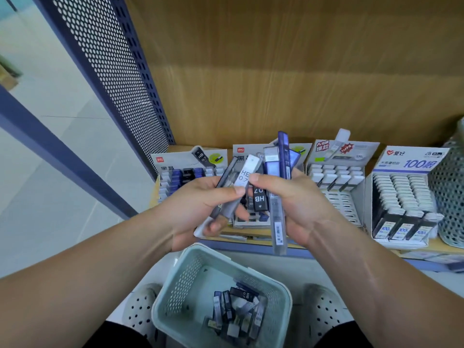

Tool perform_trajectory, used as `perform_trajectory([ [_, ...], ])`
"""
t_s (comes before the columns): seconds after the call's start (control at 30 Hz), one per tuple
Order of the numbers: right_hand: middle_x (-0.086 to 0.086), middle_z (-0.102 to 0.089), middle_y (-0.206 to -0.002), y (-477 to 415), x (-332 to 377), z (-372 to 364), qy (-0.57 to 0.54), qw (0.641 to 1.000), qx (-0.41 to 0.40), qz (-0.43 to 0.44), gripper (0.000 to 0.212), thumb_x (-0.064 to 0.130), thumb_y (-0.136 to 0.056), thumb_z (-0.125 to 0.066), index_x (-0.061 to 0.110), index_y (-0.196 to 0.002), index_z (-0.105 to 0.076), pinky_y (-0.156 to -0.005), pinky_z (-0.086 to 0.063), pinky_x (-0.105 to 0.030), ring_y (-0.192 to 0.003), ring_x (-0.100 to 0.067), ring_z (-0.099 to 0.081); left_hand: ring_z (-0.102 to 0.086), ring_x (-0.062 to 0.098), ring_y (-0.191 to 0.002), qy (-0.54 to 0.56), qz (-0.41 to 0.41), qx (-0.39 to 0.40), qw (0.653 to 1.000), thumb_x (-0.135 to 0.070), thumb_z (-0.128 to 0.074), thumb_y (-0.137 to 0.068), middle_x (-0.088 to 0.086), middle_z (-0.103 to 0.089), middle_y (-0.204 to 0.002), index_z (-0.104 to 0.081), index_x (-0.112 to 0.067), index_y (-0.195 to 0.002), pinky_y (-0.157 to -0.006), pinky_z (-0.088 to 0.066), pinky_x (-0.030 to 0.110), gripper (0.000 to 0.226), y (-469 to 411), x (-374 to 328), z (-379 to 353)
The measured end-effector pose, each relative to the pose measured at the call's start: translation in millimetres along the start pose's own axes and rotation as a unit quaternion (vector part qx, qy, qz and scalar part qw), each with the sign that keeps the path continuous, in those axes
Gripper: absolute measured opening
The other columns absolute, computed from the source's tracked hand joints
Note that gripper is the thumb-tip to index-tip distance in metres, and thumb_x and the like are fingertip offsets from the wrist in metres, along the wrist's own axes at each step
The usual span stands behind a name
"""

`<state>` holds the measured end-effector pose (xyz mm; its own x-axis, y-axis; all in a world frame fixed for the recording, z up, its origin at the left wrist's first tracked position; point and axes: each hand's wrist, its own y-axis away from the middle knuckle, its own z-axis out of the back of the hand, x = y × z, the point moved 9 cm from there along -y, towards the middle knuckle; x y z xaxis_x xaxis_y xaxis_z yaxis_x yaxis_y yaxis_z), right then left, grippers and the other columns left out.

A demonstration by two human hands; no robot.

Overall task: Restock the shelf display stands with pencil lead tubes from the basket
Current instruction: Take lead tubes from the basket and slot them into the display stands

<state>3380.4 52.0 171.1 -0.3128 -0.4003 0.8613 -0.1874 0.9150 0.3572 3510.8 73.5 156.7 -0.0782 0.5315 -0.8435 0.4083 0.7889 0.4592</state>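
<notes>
A mixed bunch of pencil lead tubes [273, 162] is held up between two hands, just above the near edge of the shelf [251, 238]. The right hand [291, 204] grips a loose fan of them: black, blue, clear and white. The left hand [200, 202] pinches a few more under its thumb, and both hands meet on a white tube [247, 173].

The fan looks loosely held, so a tube could slip out while one is passed across. The long clear tube [277, 222] hangs lowest and seems likeliest to drop, perhaps missing the basket [185, 280] and landing on the floor. Because the kinds are mixed, one could also end up in the wrong stand.

The white tube reads "HB 07". A black tube [259, 197] reads the same, upside down. The clear tube carries a barcode, too small to read.

The basket, pale green and perforated, sits near, below the hands, with more tubes [238, 310] in its bottom; one of them shows "HB".

Four display stands line the shelf. The left stand [190, 159] has a red logo too small to read and shows "HB 07". The second stand [242, 151] is mostly hidden behind the hands. The third stand [344, 156] shows "TOP" and "100". The right stand [411, 162] reads "100" in large blue print, with Chinese characters beside it. A mesh container [449, 184] stands at the far right.
</notes>
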Motion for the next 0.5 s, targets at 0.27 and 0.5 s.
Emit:
perform_trajectory([
  [0.27, -0.019, -0.074, -0.089, -6, -5, 1, 0.019, 0.999, -0.026, -0.003, 0.023, -0.004, -0.082, -0.074, -0.002, -0.105, -0.069, -0.053, -0.054, -0.035, -0.066, -0.033, -0.066, -0.039, 0.015, -0.04, -0.12, -0.029, -0.057, 0.991, -0.038, -0.07, -0.09, 0.011, -0.076, -0.093, -0.069, -0.017, -0.105, -0.043, -0.029, 0.02, 0.026, -11, -2, 13],
  [0.5, -0.011, -0.075, -0.081, -8, -14, -8, 0.085, 0.996, 0.006, -0.018, 0.021, -0.007, -0.077, -0.076, 0.006, -0.094, -0.076, -0.057, -0.054, -0.026, -0.061, -0.02, -0.065, -0.038, 0.014, -0.04, -0.133, -0.095, -0.095, 0.982, -0.034, -0.078, -0.082, 0.003, -0.068, -0.074, -0.068, -0.016, -0.092, -0.039, -0.029, 0.021, 0.023, -7, -42, 39],
])
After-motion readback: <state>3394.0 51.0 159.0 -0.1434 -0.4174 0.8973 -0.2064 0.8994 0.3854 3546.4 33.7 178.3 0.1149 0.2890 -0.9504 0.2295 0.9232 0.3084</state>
